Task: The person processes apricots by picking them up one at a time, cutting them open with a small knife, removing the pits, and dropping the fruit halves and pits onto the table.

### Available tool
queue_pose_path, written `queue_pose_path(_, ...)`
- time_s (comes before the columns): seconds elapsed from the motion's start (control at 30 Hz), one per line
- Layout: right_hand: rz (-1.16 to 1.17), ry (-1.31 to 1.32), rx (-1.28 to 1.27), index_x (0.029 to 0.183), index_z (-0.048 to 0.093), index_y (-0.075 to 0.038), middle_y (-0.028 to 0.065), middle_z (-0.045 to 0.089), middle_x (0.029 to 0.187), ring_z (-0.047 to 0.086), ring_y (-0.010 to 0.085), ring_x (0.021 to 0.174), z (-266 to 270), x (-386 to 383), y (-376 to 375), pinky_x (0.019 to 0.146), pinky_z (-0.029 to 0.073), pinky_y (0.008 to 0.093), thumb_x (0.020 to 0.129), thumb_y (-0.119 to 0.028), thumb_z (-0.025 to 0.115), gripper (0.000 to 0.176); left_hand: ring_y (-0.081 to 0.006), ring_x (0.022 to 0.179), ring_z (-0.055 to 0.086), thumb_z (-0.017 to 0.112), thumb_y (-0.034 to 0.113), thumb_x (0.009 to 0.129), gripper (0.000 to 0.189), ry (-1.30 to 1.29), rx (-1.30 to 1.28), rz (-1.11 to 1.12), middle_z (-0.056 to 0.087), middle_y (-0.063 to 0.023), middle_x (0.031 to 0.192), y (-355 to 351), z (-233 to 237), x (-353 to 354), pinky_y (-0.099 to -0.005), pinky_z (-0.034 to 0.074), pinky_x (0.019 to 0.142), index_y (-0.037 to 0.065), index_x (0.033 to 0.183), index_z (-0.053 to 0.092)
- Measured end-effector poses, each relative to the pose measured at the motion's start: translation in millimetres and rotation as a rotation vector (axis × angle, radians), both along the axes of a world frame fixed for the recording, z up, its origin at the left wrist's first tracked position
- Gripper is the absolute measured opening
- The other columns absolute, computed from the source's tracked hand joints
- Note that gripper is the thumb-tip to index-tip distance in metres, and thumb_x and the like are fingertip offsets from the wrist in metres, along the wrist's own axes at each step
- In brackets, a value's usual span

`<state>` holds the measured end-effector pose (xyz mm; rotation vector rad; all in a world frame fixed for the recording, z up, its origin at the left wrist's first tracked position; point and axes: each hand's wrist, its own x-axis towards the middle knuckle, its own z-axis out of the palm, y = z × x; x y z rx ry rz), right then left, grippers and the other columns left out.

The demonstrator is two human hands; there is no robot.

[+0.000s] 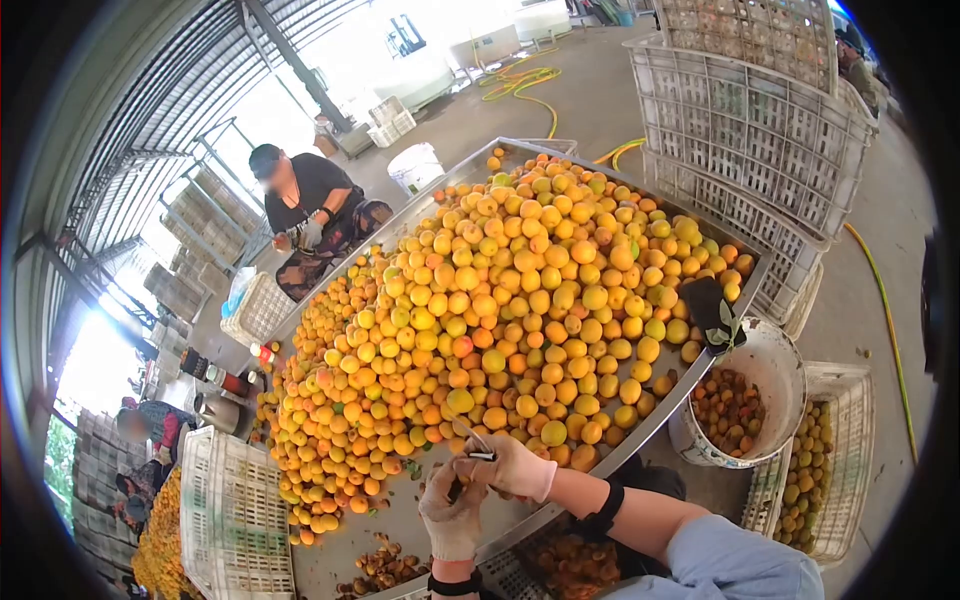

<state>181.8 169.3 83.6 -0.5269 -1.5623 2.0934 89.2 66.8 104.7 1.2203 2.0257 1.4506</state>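
In front of me, a big heap of apricots (520, 290) covers most of a metal-edged table (640, 432). My right hand (515, 470), in a pale work glove, is closed around a small knife (481, 456); its thin blade points up toward the apricots. Against it, my left hand (450, 512), also gloved, has its fingers curled together. Something small and dark shows between the two hands, too covered to name. Dark, split fruit pieces (382, 566) lie on the table just left of my left hand.
A white bucket (783, 370) of fruit pieces stands right of the table, beside a crate (840, 385) of greener fruit. Stacked crates (745, 130) rise behind. Another person (310, 200) sits across the table. A white crate (235, 510) leans at the left; a yellow hose (885, 310) crosses the floor.
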Motion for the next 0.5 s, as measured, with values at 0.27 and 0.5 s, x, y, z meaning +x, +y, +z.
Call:
queue_pose_path(0.27, -0.113, 0.074, -0.281, 0.100, 0.056, -0.004, 0.0004, 0.055, 0.064, 0.045, 0.0062, 0.042, -3, -10, -6, 0.037, 0.036, 0.0222, 0.090, -0.020, 0.059, 0.019, -0.0142, 0.077, 0.061, 0.061, 0.016, 0.090, 0.035, -0.820, 0.317, 0.074, 0.063, -0.0081, 0.100, -2, -19, -12, -0.0270, 0.052, 0.061, -0.001, 0.121, 0.055)
queue_pose_path(0.5, 0.222, 0.150, 0.244, 0.095, 0.063, -0.002, 0.0021, 0.064, 0.081, 0.055, 0.0075, 0.055, -16, 18, 12, 0.046, 0.041, 0.0210, 0.090, -0.021, 0.060, 0.020, -0.0152, 0.077, 0.055, 0.058, 0.039, 0.091, 0.045, -1.016, 0.386, 0.055, 0.058, -0.0052, 0.090, -6, -20, -28, -0.0298, 0.049, 0.067, 0.002, 0.117, 0.054)
